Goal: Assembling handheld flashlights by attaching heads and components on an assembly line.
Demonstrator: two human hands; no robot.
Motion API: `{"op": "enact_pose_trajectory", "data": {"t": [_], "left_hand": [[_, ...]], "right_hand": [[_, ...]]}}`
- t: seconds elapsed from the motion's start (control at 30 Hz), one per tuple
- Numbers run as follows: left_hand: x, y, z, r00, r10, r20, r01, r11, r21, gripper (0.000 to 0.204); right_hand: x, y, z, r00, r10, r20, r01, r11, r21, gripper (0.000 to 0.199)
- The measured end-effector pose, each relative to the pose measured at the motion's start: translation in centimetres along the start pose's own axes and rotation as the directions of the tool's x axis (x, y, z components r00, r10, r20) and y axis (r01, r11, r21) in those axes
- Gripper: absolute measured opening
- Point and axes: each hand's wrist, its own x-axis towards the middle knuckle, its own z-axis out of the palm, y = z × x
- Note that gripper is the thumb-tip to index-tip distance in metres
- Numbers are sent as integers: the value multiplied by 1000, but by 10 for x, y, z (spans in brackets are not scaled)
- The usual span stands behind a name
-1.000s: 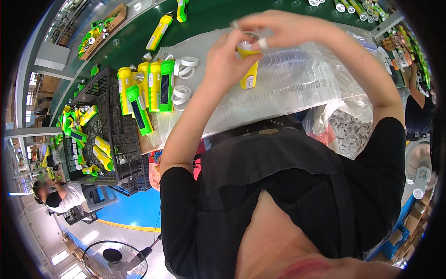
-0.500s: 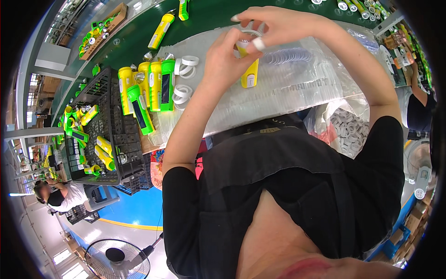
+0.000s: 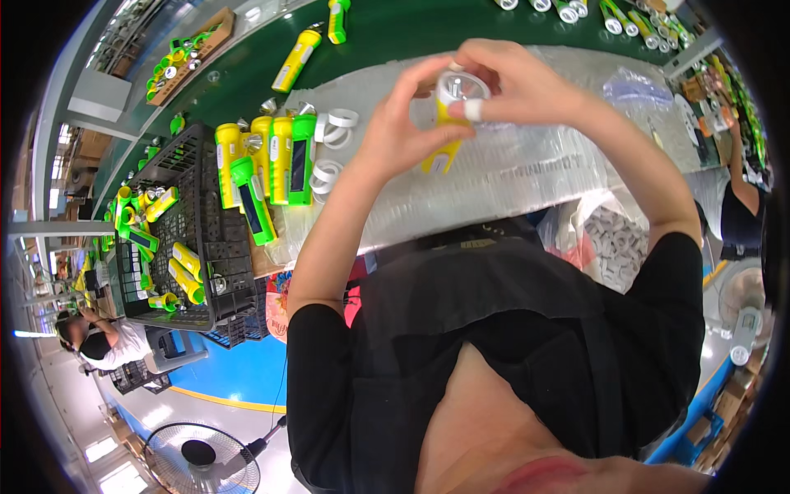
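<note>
Hands up over the middle of the plastic-covered worktop [image 3: 527, 165], well above its surface. Left hand [image 3: 403, 136] closed around a yellow flashlight [image 3: 444, 136], thumb and fingers pinching near its head. Right hand [image 3: 514, 82] closed from the other side, fingertips on a clear round lens piece [image 3: 457, 86] at the flashlight's top. One right fingertip wears a white tape wrap [image 3: 473, 109]. Whether the lens is seated or only resting on the head, cannot tell.

On the worktop's left edge: a row of yellow and green flashlights [image 3: 271, 156] standing side by side, white rings [image 3: 333, 152] lying loose just beside them. Black crate [image 3: 177, 239] off the left edge, more flashlights inside. Green conveyor [image 3: 395, 33] runs along the far edge with flashlights lying on it. Another person's arm [image 3: 741, 193] at the far right edge, apart from this work.

Risks, as judged from here:
- Lens held only by fingertips, in the air. A slip would likely drop it onto the slick plastic sheet, where it could roll among the rings or off the near edge.
- Pressing the lens on at a tilt could jam it or seat it crooked.
- Taped fingertip may dull the feel of the grip.
- Elbows out wide: the left forearm passes near the standing row and could knock it over.
</note>
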Motion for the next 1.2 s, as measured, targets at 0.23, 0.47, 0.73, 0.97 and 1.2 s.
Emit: {"op": "enact_pose_trajectory", "data": {"t": [0.23,0.47,0.73,0.97,1.2], "left_hand": [[-3,53,-22,503,-288,815,808,492,-324,79],[98,-131,-19,938,-317,141,203,832,517,57],[162,-240,-94,822,-495,-281,394,139,909,74],[141,-261,-91,807,-537,-247,516,437,737,66],[50,-105,0,898,-440,34,425,842,-332,81]], "right_hand": [[-14,-34,-28,865,-500,-32,492,860,-133,40],[97,141,51,829,152,-538,-237,967,-92,29],[156,300,19,479,416,-773,-607,793,50,52],[137,298,27,683,247,-688,-619,695,-365,47],[84,140,72,856,509,87,-120,32,992,61]]}}
